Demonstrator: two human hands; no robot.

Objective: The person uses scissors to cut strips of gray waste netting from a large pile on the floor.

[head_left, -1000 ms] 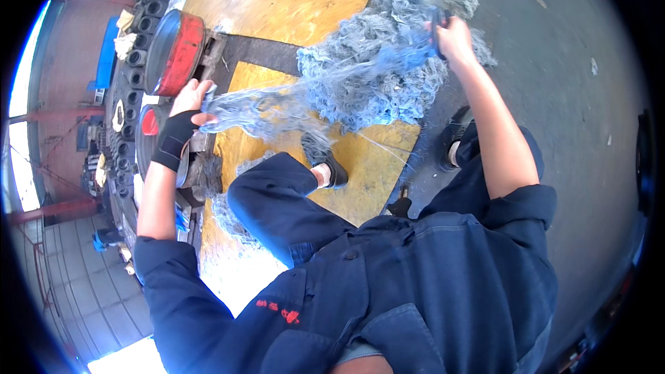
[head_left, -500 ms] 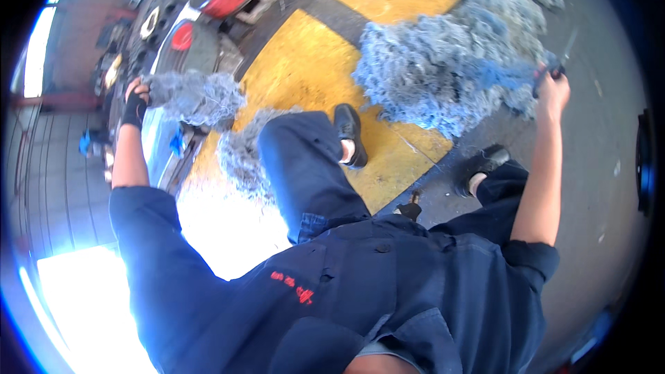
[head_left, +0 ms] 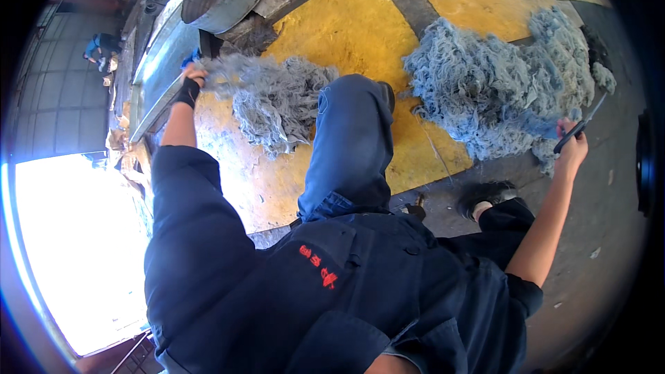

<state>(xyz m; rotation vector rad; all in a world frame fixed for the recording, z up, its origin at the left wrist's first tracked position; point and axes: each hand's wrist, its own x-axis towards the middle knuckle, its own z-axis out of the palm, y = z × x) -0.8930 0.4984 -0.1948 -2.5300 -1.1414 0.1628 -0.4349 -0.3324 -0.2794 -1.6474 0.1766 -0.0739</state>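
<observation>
My left hand [head_left: 192,77], with a black wrap round its wrist, closes on the end of a stretched tuft of grey fibre [head_left: 228,73]. That tuft runs into a small heap of loose grey fibre [head_left: 280,107] beside my raised knee. In my right hand [head_left: 573,149] is a slim knife [head_left: 579,131] with a black handle, its blade slanting up and away. The fingers of this hand touch the near right edge of a larger blue-grey fibre heap [head_left: 485,86]. Whether they also grip some strands I cannot tell.
Yellow floor panels [head_left: 339,24] with dark strips between them lie under the heaps. At the far left stand a metal drum [head_left: 225,0] and a metal-sided trough or bench [head_left: 163,62]. Another person [head_left: 102,48] bends over farther back. Bright light enters through an opening [head_left: 76,235].
The tuft in my left hand has come right and now meets the small heap. My right hand is lower, and its knife shows more clearly. The whole view has shifted.
</observation>
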